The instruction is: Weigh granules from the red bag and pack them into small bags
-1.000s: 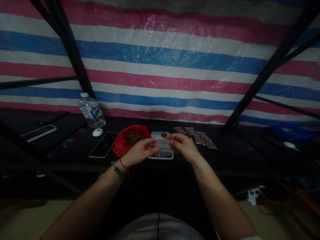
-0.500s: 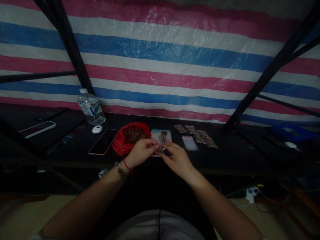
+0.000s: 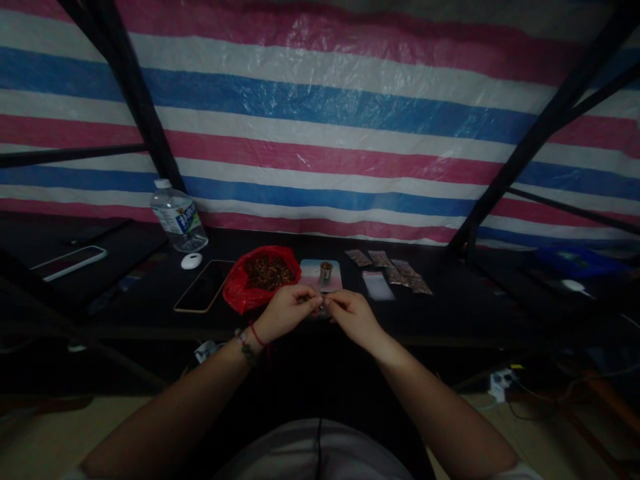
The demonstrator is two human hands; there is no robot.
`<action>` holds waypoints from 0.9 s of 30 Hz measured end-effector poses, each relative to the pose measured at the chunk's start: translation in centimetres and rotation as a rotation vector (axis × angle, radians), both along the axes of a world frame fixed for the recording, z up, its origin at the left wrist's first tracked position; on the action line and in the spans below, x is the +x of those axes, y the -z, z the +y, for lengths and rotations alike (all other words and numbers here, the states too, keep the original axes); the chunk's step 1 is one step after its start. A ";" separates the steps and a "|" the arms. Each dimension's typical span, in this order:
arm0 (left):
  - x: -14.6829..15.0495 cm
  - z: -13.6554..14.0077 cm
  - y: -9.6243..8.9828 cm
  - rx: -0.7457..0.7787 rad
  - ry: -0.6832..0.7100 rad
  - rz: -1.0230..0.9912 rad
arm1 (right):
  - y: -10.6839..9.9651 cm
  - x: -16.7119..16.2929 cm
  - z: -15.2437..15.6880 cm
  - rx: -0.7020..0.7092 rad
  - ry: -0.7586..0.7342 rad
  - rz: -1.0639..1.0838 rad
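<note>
My left hand (image 3: 293,308) and my right hand (image 3: 353,315) meet at the table's front edge, fingertips pinched together. Between them is a small clear plastic bag (image 3: 319,311), mostly hidden by the fingers. Just beyond stands a small metal cup (image 3: 325,270) filled with brown bits, on a pale blue and pink mat (image 3: 311,268). Left of the mat, an open red plastic bag (image 3: 234,291) holds a heap of brown dried pieces (image 3: 270,272). On the right lie several small filled packets (image 3: 400,272) and a stack of flat clear bags (image 3: 379,287).
A phone (image 3: 205,287), a white rounded case (image 3: 191,261) and a clear bottle (image 3: 179,217) are on the left. Another phone (image 3: 70,262) lies farther left. Black metal posts (image 3: 145,110) frame a striped plastic sheet (image 3: 320,153) behind. A blue tray (image 3: 575,262) sits far right.
My hands have lowered slightly toward me and their fingertips have come closer together on the small bag, uncovering more of the mat. The view has shifted a little.
</note>
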State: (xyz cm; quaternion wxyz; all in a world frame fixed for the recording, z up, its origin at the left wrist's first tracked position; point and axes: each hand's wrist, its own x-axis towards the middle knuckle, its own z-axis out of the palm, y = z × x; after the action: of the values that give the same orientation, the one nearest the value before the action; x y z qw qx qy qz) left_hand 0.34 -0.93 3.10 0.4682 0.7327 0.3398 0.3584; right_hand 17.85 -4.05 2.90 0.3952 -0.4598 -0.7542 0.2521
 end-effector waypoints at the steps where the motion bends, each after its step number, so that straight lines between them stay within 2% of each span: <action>1: 0.1 -0.1 0.2 -0.011 -0.002 0.007 | 0.1 0.0 0.1 0.052 0.037 -0.035; 6: 1.0 -0.6 1.5 -0.019 -0.154 0.125 | 0.6 -0.1 0.2 0.229 0.163 -0.243; 10: 1.3 -0.8 1.5 -0.054 -0.216 0.185 | 0.5 0.6 0.4 0.305 0.306 -0.251; 12: 1.4 -0.9 1.1 -0.092 -0.217 0.182 | 0.2 0.9 0.4 0.339 0.260 -0.213; 15: 1.3 -0.8 0.9 -0.138 -0.220 0.170 | 0.0 0.8 0.1 0.369 0.089 -0.264; 19: 1.3 -0.7 1.6 -0.118 -0.162 0.188 | 0.1 0.4 -0.2 0.287 -0.019 -0.417; 23: 1.0 -1.2 1.2 0.042 -0.065 0.266 | 0.3 0.6 0.1 0.179 -0.072 -0.481; 25: 0.6 -1.3 0.4 0.218 -0.085 0.280 | 0.2 0.8 0.2 0.152 -0.031 -0.460; 27: 0.0 -1.1 -0.4 0.458 -0.125 0.300 | 0.0 0.9 0.2 0.138 0.003 -0.393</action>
State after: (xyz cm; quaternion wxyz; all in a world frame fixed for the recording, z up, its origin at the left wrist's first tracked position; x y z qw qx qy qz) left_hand 0.33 -2.03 3.50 0.2115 0.8419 0.3602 0.3415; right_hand 18.72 -3.89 2.95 0.2716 -0.4732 -0.8315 0.1045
